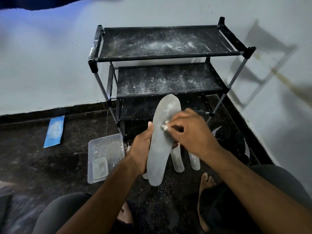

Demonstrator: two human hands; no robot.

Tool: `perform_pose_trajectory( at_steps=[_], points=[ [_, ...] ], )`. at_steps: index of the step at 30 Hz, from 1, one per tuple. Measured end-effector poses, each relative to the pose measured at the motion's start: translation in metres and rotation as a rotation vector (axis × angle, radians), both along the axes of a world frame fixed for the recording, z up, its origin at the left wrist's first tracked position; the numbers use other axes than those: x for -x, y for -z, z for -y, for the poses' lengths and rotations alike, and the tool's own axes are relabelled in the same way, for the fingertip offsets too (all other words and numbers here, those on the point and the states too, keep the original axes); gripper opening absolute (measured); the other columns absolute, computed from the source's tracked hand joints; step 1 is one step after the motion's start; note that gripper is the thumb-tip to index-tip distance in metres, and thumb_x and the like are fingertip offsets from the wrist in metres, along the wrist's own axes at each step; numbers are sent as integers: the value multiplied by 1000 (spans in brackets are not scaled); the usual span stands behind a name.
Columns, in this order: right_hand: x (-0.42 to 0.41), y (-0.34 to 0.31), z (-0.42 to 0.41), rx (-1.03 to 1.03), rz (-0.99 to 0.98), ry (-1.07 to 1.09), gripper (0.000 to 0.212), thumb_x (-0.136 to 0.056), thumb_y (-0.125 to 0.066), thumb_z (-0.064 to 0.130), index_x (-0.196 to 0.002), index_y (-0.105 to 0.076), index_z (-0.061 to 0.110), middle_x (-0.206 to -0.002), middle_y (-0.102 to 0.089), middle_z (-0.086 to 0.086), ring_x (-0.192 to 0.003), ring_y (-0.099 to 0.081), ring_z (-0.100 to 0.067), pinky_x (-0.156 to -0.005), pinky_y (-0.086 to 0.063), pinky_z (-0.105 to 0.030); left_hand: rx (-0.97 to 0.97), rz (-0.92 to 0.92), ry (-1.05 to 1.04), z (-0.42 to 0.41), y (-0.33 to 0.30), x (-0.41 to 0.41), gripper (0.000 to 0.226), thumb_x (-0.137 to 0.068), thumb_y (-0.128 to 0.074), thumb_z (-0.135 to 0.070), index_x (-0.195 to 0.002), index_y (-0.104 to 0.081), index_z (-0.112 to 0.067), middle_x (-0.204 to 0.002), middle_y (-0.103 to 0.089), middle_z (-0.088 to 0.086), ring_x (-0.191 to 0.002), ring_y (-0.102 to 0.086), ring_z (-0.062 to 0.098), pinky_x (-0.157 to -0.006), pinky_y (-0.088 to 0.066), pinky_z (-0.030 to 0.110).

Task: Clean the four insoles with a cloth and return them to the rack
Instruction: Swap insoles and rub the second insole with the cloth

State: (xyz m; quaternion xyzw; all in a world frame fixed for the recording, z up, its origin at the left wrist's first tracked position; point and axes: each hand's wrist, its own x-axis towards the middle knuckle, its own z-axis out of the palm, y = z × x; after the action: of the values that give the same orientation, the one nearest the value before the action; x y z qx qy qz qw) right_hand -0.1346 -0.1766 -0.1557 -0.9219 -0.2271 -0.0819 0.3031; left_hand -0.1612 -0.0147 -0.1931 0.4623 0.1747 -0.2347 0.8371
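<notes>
My left hand [141, 149] grips a long grey insole [160, 146] by its left edge and holds it upright in front of the rack, toe end up. White powder marks show near the toe. My right hand [190, 132] pinches a small white cloth [164, 126] against the insole's right side. On the floor behind the held insole lie two more grey insoles [177, 159] [194, 160], and the tip of a third [145, 176] peeks out below my left hand. The black three-shelf rack [168, 55] stands against the wall, its shelves dusted with white powder.
A clear plastic tray [116, 141] with a smaller tub inside sits on the dark floor left of my hands. A blue sheet [54, 131] lies further left. A black striped item [239, 142] lies right of the rack. My bare feet [205, 184] are below.
</notes>
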Motion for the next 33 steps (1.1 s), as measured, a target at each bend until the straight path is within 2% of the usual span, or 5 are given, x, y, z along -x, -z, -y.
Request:
perform_pose_trajectory(
  at_steps=[4,8,13,18,33],
  points=[
    [0,3,2,194,24,31,16,-88,-69,27,-102,-75,22,-94,-65,11,-89,-42,-5,-79,-36,-19,-28,14,-3,0,2,1,63,-107,-34,-52,-130,-65,-2,-105,-75,18,-85,-75,26,-72,-62,36],
    [8,2,-6,-31,-130,-110,15,-83,-75,26,-96,-77,19,-92,-68,11,-89,-52,-6,-85,-47,-29,-40,-7,14,0,3,1,63,-105,-37,-54,-133,-64,-3,-101,-75,14,-84,-73,24,-72,-62,34],
    [-12,1,13,8,96,204,16,-84,-75,21,-100,-77,19,-91,-67,10,-89,-51,-11,-79,-50,-31,-42,18,60,0,4,4,72,-107,-32,-56,-133,-63,3,-120,-68,31,-101,-72,34,-91,-58,40],
    [5,11,-8,18,-46,-15,14,-84,-74,21,-97,-77,20,-94,-68,10,-90,-49,-5,-83,-42,-21,-44,23,35,0,8,-1,58,-107,-37,-51,-121,-70,-5,-100,-76,15,-83,-74,24,-72,-61,34],
    [-12,5,13,-100,-30,123,14,-83,-77,23,-97,-77,20,-91,-63,18,-90,-54,-5,-81,-45,-20,-47,30,61,-2,9,-1,68,-106,-34,-56,-130,-66,0,-118,-70,29,-94,-73,33,-89,-59,42]
  ],
)
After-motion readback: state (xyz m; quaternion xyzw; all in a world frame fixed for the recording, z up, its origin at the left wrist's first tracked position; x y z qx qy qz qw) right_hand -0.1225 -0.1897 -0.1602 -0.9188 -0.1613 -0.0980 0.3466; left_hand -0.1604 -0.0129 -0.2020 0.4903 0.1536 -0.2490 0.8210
